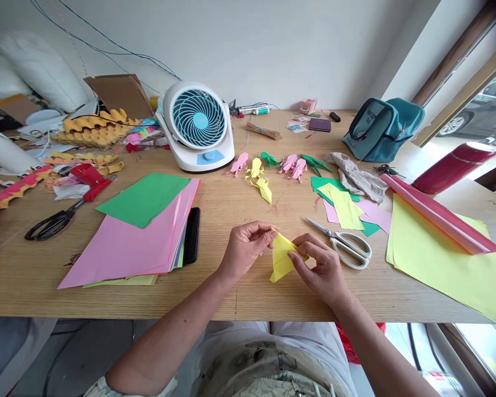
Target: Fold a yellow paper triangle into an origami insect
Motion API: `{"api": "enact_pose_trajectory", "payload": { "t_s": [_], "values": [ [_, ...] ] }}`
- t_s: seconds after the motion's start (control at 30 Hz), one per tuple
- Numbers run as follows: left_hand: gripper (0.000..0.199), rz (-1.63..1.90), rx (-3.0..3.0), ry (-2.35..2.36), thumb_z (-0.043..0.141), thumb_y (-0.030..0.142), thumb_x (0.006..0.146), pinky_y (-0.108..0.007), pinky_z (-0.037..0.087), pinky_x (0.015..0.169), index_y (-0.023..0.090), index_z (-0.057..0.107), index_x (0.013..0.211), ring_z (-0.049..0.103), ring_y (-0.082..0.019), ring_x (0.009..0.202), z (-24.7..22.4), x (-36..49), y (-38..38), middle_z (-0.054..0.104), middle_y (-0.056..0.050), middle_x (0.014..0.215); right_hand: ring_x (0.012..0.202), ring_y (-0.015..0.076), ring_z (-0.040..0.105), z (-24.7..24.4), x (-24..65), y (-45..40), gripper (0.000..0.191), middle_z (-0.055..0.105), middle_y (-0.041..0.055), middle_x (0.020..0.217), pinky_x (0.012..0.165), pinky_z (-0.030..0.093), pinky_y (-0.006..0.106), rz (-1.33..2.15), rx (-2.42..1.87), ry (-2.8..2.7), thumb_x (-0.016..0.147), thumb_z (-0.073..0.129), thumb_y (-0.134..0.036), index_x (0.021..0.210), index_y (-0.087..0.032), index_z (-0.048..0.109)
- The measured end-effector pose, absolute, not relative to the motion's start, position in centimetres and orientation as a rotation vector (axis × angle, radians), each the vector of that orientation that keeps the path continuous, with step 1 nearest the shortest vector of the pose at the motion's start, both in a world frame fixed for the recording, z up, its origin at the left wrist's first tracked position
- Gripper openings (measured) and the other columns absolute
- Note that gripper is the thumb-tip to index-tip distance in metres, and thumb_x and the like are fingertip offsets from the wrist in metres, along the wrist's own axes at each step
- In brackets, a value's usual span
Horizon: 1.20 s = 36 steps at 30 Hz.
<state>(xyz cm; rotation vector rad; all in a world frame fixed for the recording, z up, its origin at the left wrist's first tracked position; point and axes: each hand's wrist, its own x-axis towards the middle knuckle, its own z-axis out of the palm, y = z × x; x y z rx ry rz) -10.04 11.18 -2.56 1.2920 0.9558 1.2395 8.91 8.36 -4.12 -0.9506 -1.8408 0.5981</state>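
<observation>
A partly folded piece of yellow paper (281,259) is held up between both hands, over the front of the wooden table. My left hand (248,245) pinches its top corner between thumb and fingers. On its right edge, my right hand (320,264) grips the paper, thumb on the near face. Grey-handled scissors (343,242) lie just right of my right hand, blades pointing up and left. Beyond the hands sit several folded paper figures: a pink one (238,164), a yellow one (264,189) and a green one (315,164) among them.
To the left lie stacked coloured sheets (136,242), a black phone (191,234) and black-handled scissors (52,220). A fan (200,127) stands behind. Rightward are paper scraps (343,207), a cloth (357,176), yellow sheets (442,259), a red bottle (452,168) and a teal bag (382,129).
</observation>
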Motion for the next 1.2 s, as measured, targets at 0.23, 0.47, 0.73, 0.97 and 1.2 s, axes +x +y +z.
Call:
{"api": "enact_pose_trajectory", "payload": {
  "t_s": [0.23,0.47,0.73,0.97,1.2],
  "values": [
    [0.031,1.256,1.271,0.956,0.078,0.045,0.077,-0.02,0.034,0.046,0.015,0.077,0.086,0.048,-0.007,0.051,-2.2,-9.9,11.0,0.065,-0.001,0.065,0.073,0.015,0.057,-4.0,8.8,8.4,0.022,0.06,0.0033,0.086,0.064,0.044,0.029,0.554,-0.96,-1.846,0.091,0.062,-0.018,0.072,-0.022,0.05],
    [0.026,1.317,1.217,0.949,0.078,0.043,0.077,-0.021,0.032,0.049,0.017,0.076,0.081,0.041,-0.006,0.055,-2.1,-10.0,10.9,0.063,0.001,0.07,0.082,0.0183,0.059,-4.4,9.0,8.8,0.013,0.061,0.0044,0.089,0.073,0.049,0.033,0.52,-0.96,-1.762,0.091,0.064,-0.023,0.083,-0.023,0.054],
    [0.021,1.356,1.355,0.981,0.073,0.039,0.083,-0.022,0.038,0.059,0.017,0.074,0.083,0.049,-0.009,0.065,-2.5,-9.7,10.5,0.067,-0.001,0.08,0.08,0.0175,0.062,-4.2,8.0,8.9,0.048,0.063,0.0018,0.091,0.071,0.053,0.031,1.025,-1.007,-1.425,0.084,0.072,-0.042,0.123,-0.025,0.048],
    [0.02,1.338,1.416,0.97,0.072,0.037,0.085,-0.022,0.04,0.062,0.018,0.073,0.081,0.05,-0.01,0.067,-2.6,-9.6,10.3,0.065,0.0,0.077,0.072,0.0158,0.058,-3.8,7.6,9.0,0.028,0.063,0.0014,0.084,0.061,0.049,0.026,0.998,-1.048,-1.364,0.081,0.076,-0.041,0.101,-0.023,0.065],
    [0.022,1.343,1.426,0.972,0.073,0.039,0.085,-0.023,0.043,0.067,0.018,0.074,0.082,0.054,-0.012,0.072,-2.4,-9.6,10.3,0.066,-0.001,0.077,0.069,0.0164,0.055,-4.0,8.0,9.1,0.025,0.063,0.0022,0.076,0.06,0.045,0.028,1.021,-1.062,-1.391,0.084,0.072,-0.046,0.082,-0.021,0.07]
  ]
}}
